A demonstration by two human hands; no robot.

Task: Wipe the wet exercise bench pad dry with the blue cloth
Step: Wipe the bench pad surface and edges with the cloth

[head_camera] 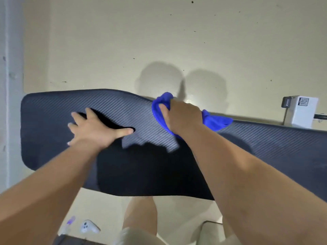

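Bracing the bench pad [53,124] with a flat, spread left hand [95,129], fingers released, the person bunches the blue cloth [160,114] in the right hand [182,115], fingers clenched around it, at the pad's far edge. Long overlapping strokes along the weave, refolding to a dry face, should work best.

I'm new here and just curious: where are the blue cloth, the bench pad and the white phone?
blue cloth [216,122]: head view, loose right end.
bench pad [53,112]: head view, bare left part.
white phone [89,226]: head view, its back.
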